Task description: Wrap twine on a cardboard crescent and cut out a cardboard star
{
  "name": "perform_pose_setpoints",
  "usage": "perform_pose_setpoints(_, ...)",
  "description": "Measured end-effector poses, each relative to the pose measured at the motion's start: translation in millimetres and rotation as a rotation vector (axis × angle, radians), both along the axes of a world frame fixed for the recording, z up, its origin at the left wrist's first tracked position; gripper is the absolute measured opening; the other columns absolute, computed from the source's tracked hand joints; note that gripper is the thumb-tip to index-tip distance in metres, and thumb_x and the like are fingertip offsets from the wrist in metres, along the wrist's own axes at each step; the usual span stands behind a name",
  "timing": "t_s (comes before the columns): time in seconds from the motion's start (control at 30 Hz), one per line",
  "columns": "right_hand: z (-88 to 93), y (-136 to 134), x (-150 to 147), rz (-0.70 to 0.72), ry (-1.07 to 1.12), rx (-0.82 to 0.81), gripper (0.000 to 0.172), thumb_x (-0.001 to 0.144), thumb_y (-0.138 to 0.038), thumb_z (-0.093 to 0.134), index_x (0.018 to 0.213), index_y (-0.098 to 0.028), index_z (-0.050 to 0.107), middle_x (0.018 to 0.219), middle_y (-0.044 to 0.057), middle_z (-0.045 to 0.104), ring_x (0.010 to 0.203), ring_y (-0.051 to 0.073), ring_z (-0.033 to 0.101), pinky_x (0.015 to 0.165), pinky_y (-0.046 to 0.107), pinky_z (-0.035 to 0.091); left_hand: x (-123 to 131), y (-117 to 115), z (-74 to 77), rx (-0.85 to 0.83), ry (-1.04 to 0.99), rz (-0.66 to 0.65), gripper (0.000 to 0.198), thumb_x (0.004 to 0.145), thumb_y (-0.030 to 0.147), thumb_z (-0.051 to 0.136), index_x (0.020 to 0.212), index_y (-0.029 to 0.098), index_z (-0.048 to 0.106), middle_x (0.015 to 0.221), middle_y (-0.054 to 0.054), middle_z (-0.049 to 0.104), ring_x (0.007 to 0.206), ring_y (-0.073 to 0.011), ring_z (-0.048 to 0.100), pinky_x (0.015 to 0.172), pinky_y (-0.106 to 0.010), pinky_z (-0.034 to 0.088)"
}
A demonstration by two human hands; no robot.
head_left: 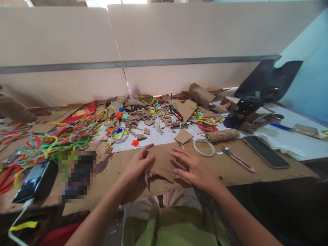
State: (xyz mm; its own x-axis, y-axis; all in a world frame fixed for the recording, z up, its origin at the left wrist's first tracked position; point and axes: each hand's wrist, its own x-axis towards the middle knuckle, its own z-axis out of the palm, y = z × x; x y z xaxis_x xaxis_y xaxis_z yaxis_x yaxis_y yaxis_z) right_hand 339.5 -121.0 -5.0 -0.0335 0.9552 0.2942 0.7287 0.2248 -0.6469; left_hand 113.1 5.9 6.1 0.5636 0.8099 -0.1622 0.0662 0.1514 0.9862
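A small brown cardboard piece (162, 163) with a torn, layered front edge is between my hands, just above the cardboard sheet on the table. My left hand (138, 163) holds its left side, the thumb lying over the top. On the opposite side my right hand (191, 166) has its fingertips along the right edge, fingers slightly apart. The undersides of both grips are hidden. Beyond the piece lies a smaller cardboard square (183, 136). A white ring (204, 147) rests near my right hand, with a pink cutter knife (238, 160) farther right.
Colourful pipe cleaners (77, 136) are heaped at left, near a black phone-like device (36, 181). Cardboard scraps, felt flowers and a small clear bottle (157, 123) cover the back. A twine roll (222, 135) and a phone (265, 152) lie at right. White panels (205, 32) stand behind.
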Motion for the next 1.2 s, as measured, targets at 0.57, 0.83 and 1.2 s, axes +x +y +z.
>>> perform_pose_setpoints(0.57, -15.8, -24.9, -13.0, -0.016, -0.094, -0.024, 0.033, 0.093, -0.023, 0.069, 0.126, -0.029, 0.073, 0.138, 0.012, 0.069, 0.129, 0.033, 0.062, 0.111, 0.056, 0.049, -22.4, -26.5, -9.4, 0.859, 0.825, -0.448, 0.054, 0.102, 0.036, 0.051, 0.156, 0.036, 0.046, 0.171, -0.009, 0.029, 0.159, -0.0323, 0.023, 0.124, -0.067, 0.016)
perform_pose_setpoints(0.83, -16.5, -10.6, -13.3, -0.037, -0.136, -0.014, 0.045, 0.093, -0.022, 0.068, 0.138, -0.027, 0.067, 0.154, 0.012, 0.057, 0.143, 0.033, 0.051, 0.118, 0.056, 0.042, -28.4, -6.2, -17.6, 0.947, 0.673, -0.389, 0.052, 0.100, 0.019, 0.045, 0.145, 0.040, 0.060, 0.165, -0.006, 0.041, 0.154, -0.0299, 0.036, 0.125, -0.060, 0.026)
perform_pose_setpoints(1.2, -16.8, -7.0, -42.7, -0.204, -0.168, 0.014, 0.047, 0.088, -0.031, 0.078, 0.133, -0.023, 0.067, 0.138, 0.013, 0.067, 0.125, 0.033, 0.059, 0.111, 0.055, 0.045, -17.1, -4.7, -32.9, 1.240, 0.806, -0.355, 0.054, 0.102, 0.033, 0.044, 0.155, 0.041, 0.047, 0.165, 0.000, 0.041, 0.155, -0.0308, 0.035, 0.121, -0.056, 0.034)
